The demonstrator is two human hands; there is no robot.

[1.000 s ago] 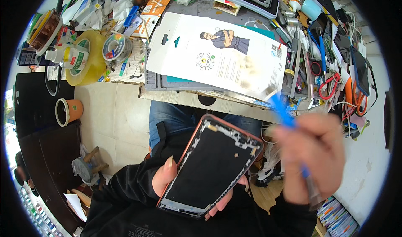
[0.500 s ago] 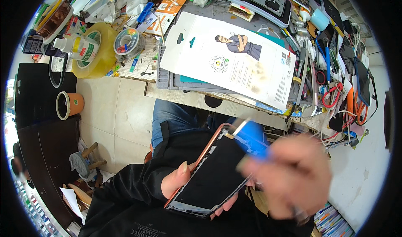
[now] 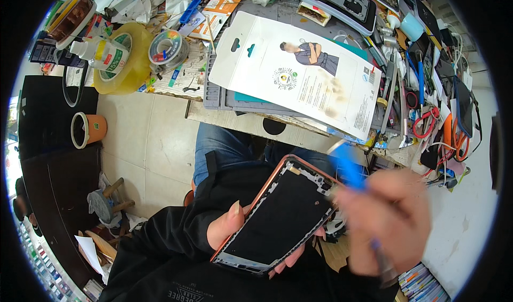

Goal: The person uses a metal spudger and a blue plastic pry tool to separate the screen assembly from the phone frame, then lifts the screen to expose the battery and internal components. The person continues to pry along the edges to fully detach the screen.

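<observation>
Over my lap, my left hand (image 3: pixel 227 227) is closed round a phone frame (image 3: pixel 275 214). The thumb presses its left edge and the fingertips come round the far side. The frame has a reddish-orange rim, a black inside and pale, ragged residue along its border. My right hand (image 3: pixel 393 216), smeared by motion, grips a flat blue tool (image 3: pixel 348 166) with a pale tip. That tip points up and away, beyond the frame's upper right corner. A second slim tool (image 3: pixel 383 264) with a dark metallic end sticks out below the same hand; its kind is unclear.
The cluttered workbench (image 3: pixel 235 121) lies ahead, bearing a white printed card package (image 3: pixel 299 77). At its left are a yellow tape roll (image 3: pixel 138 72), a white bottle (image 3: pixel 101 53) and a wire spool (image 3: pixel 169 50). Red-handled scissors (image 3: pixel 426 121) and cables crowd the right. An orange pot (image 3: pixel 96 128) stands lower left.
My right hand and the blue tool have shifted slightly right, off the frame's upper corner, uncovering more of that corner. My left hand still holds the frame in nearly the same place.
</observation>
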